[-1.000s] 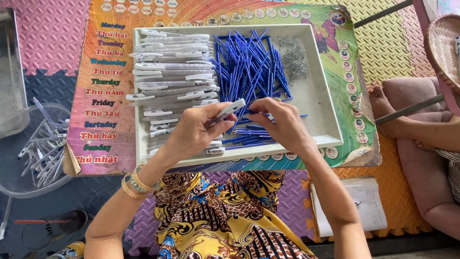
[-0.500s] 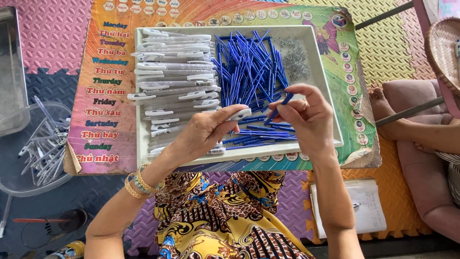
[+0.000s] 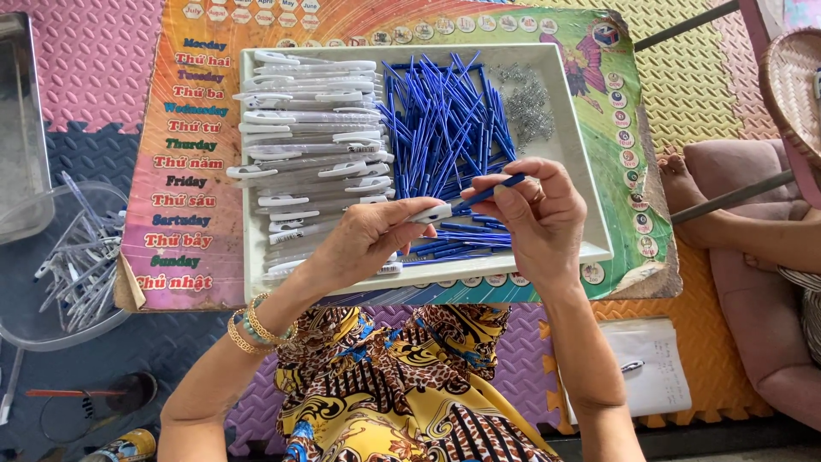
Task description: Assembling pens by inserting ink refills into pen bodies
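Head view: a white pen barrel [image 3: 430, 213] is pinched in the fingers of the left hand [image 3: 363, 244], and a blue refill [image 3: 489, 192] is gripped by the right hand [image 3: 534, 218], its tip apparently touching the barrel's end. Both are held above a white tray [image 3: 590, 222], over piled blue refills [image 3: 445, 128], white barrels [image 3: 308, 128] and small springs [image 3: 526, 103].

- Interlocking foam floor mats [image 3: 77, 60] in pink, dark blue, yellow and orange cover the floor.
- A woven wicker basket [image 3: 791, 85] sits at the upper right.
- Even daylight.
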